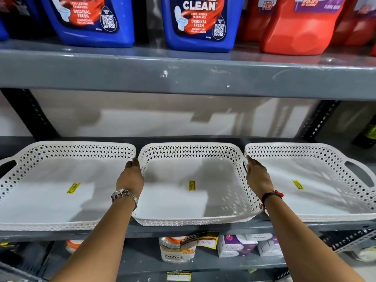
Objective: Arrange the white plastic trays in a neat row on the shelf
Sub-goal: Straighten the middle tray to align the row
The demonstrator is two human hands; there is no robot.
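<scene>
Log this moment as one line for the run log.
middle tray: gripped both sides | left hand | right hand | three trays in row | shelf

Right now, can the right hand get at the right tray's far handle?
Probably yes. The right hand sits on the middle tray at its right edge, beside the right tray. The handle lies open on that tray's far side, with nothing over it; the hand would cross the tray.
</scene>
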